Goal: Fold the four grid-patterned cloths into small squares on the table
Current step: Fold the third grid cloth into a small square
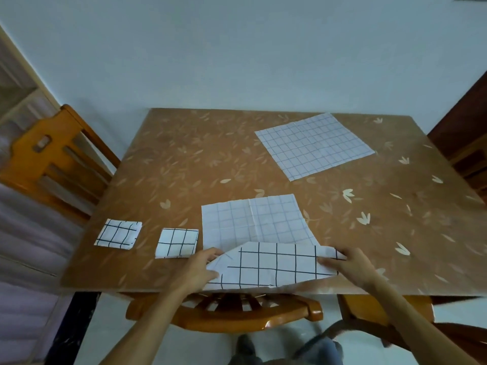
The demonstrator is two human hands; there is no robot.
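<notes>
A white grid-patterned cloth (253,222) lies at the table's near edge, its near part lifted and turned over so the bold black grid shows. My left hand (200,270) pinches the left end of that raised flap. My right hand (345,262) pinches the right end. Two small folded grid squares sit to the left on the table, one at the far left (118,233) and one beside the cloth (177,243). A fourth grid cloth (313,144) lies flat and unfolded at the back right.
The brown leaf-patterned table (184,164) stands against a pale wall. An orange wooden chair (52,159) is at the left, another chair (232,314) sits under the near edge, and dark wooden furniture (463,143) is at the right.
</notes>
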